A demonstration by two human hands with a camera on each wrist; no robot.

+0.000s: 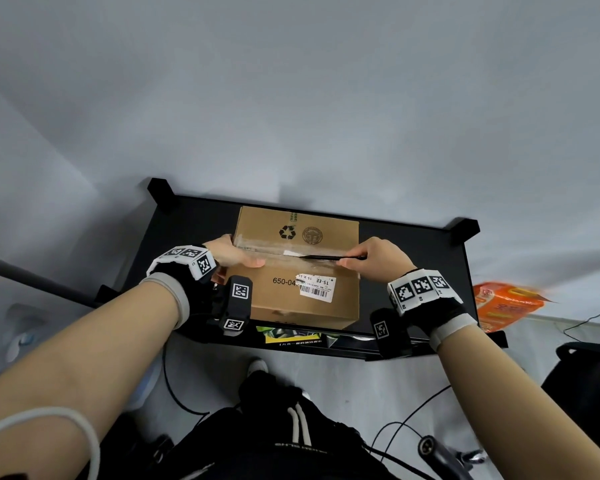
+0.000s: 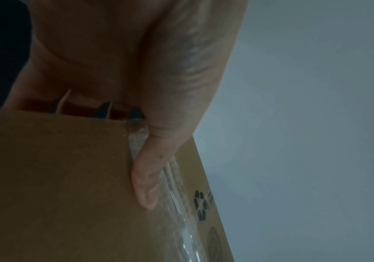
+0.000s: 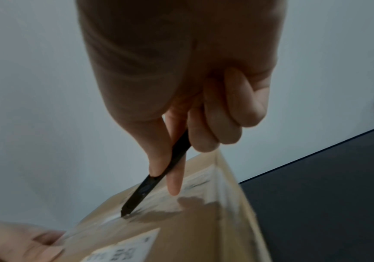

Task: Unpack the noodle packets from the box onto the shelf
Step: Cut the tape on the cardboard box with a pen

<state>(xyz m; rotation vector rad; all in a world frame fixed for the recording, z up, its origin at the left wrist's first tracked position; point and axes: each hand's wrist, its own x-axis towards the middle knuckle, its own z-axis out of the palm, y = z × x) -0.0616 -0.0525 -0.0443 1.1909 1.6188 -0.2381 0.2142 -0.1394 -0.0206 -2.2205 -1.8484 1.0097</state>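
Fingers point(image 3: 176, 179) of the right hand point(image 1: 378, 259) gripped a black pen point(image 1: 321, 257), its tip on the tape seam running left-right across the box point(image 1: 297, 271) on the shelf point(image 1: 413, 271); the left hand point(image 1: 234, 256) clasped the box's left edge.

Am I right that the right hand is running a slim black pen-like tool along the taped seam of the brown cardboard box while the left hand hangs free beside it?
Not quite: the left hand does not hang free; it grips the end of the brown cardboard box, as the head view shows. The rest stands: the right hand runs the slim black pen-like tool along the taped seam.
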